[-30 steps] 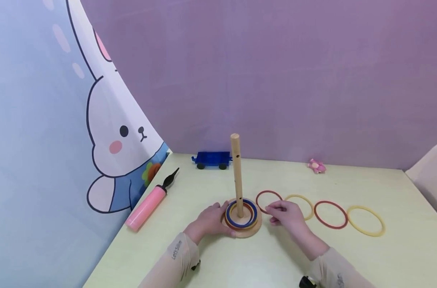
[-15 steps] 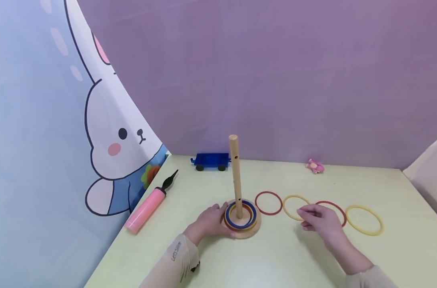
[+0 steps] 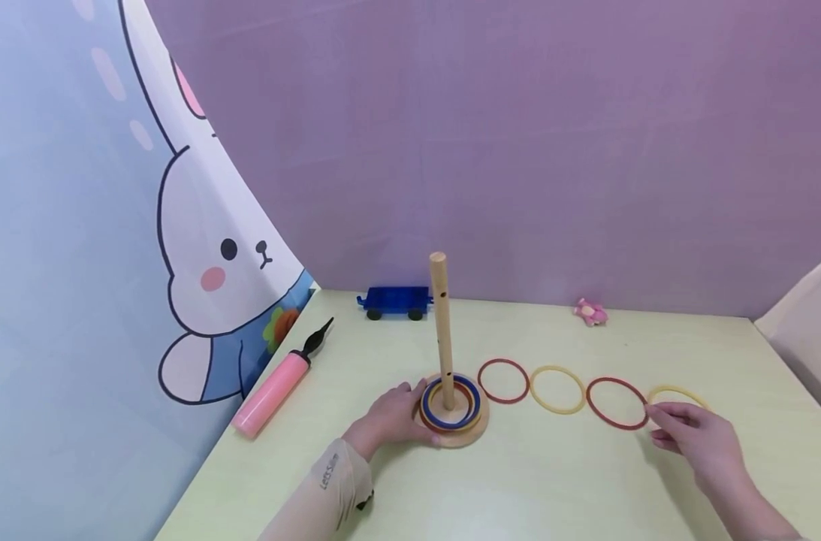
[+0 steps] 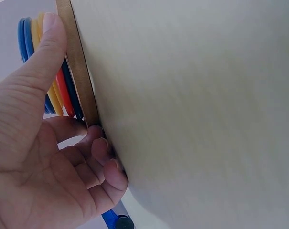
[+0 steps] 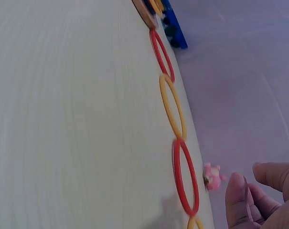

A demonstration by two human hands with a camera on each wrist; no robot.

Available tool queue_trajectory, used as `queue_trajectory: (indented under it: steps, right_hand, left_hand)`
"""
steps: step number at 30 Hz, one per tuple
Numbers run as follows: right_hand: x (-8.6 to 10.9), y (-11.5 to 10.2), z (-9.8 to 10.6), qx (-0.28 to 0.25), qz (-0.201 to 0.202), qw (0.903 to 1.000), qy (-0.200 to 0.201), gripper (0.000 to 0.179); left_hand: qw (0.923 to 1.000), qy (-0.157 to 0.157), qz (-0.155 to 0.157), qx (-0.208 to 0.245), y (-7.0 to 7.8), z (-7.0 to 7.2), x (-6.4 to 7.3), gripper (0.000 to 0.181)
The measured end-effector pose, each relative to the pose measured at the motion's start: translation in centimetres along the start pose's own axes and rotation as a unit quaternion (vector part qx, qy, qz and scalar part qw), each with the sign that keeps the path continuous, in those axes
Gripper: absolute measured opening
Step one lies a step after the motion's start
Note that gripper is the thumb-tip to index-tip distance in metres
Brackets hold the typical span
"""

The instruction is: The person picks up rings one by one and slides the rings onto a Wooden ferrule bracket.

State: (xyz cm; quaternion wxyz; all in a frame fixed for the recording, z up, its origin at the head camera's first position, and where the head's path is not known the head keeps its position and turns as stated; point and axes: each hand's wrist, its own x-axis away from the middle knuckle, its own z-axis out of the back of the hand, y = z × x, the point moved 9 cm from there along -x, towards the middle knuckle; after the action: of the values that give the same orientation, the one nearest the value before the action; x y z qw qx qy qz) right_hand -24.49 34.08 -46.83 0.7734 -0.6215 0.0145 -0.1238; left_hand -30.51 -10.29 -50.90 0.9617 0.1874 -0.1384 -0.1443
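My left hand (image 3: pixel 395 415) grips the round base (image 4: pixel 78 57) of a wooden ring-toss stand (image 3: pixel 442 330), its thumb over the base's edge. Stacked around the upright post are several blue, yellow and red rings (image 4: pixel 63 90), a blue ring (image 3: pixel 425 406) topmost. My right hand (image 3: pixel 701 439) hovers over the yellow ring (image 3: pixel 677 388) at the far right and hides part of it. Nothing shows between its loosely bent fingers in the right wrist view. Leftward along the row lie a red ring (image 5: pixel 176 171), another yellow ring (image 3: pixel 562 412) and another red ring (image 3: pixel 508 403).
A blue toy wagon (image 3: pixel 397 300) stands behind the post by the purple backdrop (image 3: pixel 518 150). A small pink toy bear (image 3: pixel 590 312) lies at the table's back right. Along the left edge rests a pink hand pump (image 3: pixel 273 394) with a black nozzle.
My right hand has moved rightward along the row, from the nearer red ring to the far yellow one. The rings stay in place, and my left hand still holds the base.
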Motion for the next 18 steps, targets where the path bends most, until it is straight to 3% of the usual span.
queue_trajectory:
  steps: [7, 14, 18]
  right_hand:
    - [-0.1, 1.3, 3.6, 0.008, -0.009, 0.9991, 0.040, 0.012]
    - [-0.5, 3.0, 5.8, 0.013, -0.041, 0.9964, 0.074, 0.014]
    - [-0.8, 3.8, 6.9, 0.043, -0.059, 0.9929, 0.094, 0.010]
  left_hand:
    - [1.0000, 0.001, -0.005, -0.002, 0.1, 0.1, 0.1, 0.116]
    - [1.0000, 0.000, -0.003, 0.002, 0.2, 0.1, 0.2, 0.116]
    - [1.0000, -0.004, 0.003, 0.006, 0.1, 0.0, 0.1, 0.116]
